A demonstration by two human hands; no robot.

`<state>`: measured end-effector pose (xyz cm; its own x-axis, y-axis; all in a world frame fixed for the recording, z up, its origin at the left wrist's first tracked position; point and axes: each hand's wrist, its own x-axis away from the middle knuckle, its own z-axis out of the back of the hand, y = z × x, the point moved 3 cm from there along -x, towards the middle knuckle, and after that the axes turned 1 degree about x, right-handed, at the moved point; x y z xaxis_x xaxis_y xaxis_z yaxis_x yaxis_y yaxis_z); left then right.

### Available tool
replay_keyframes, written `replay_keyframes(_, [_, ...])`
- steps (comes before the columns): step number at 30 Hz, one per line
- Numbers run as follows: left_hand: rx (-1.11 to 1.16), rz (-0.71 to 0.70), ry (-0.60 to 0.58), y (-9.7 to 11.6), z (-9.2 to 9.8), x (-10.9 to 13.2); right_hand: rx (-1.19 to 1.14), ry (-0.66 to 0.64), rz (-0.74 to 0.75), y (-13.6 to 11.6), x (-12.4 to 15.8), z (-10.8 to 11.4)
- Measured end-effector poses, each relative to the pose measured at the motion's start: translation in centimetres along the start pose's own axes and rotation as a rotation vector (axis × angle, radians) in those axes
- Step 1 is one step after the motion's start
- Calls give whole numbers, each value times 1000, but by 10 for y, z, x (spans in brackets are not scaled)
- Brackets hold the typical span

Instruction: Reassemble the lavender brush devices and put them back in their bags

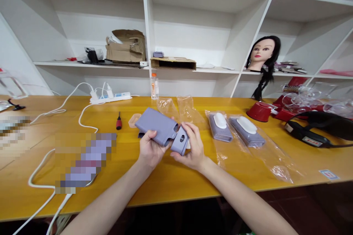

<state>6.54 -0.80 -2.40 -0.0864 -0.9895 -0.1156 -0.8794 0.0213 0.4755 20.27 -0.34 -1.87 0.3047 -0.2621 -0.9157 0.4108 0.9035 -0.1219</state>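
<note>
A lavender casing (156, 124) with a notched, open end is gripped in my left hand (151, 150), thumb on its upper face. My right hand (194, 146) holds a smaller lavender end piece (179, 141) with a dark oval opening in its face. The two parts meet or nearly meet at the casing's right end; I cannot tell whether they touch. Behind them lie crumpled clear plastic bags (189, 108). To the right rest two bagged lavender units, a nearer-centre one (220, 132) and another (248, 137), each with a white oval piece on top.
A red-handled screwdriver (118, 123) lies left of my hands, near a small translucent dish (134, 120). White cables run from a power strip (110, 98) past a blurred-out device (88, 161). A clear bottle (154, 86) stands behind. A black headset-like device (309, 132) and red stands (259, 111) are at right.
</note>
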Motion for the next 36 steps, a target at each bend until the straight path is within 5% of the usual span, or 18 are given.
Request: replay_keyframes(36, [-45, 29, 11, -5, 1, -1, 126, 21, 135, 5, 5, 1])
